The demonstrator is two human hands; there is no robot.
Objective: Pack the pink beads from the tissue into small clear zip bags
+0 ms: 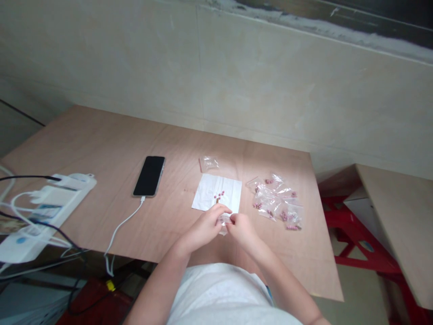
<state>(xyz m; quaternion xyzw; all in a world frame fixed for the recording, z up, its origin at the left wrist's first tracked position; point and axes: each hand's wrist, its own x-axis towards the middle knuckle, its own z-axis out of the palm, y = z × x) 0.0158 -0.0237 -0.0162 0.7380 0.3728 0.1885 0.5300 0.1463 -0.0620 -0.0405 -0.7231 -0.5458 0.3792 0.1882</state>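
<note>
Left hand (pixel 206 227) and right hand (pixel 242 229) are nearly touching on my feed, forearms angling in from either side over the near part of the bench (pixel 111 140). Both have fingers curled in, pinching a small clear bag (pixel 223 231) between them, left one reaching a bit farther forward. Can't tell from my end what's in it, fingers cover too much. It's right at the paper's (pixel 204 190) near edge, with some pink beads (pixel 219 195) loose just past the left fingertips. Bead-filled bags (pixel 274 198) are heaped off to the right.
</note>
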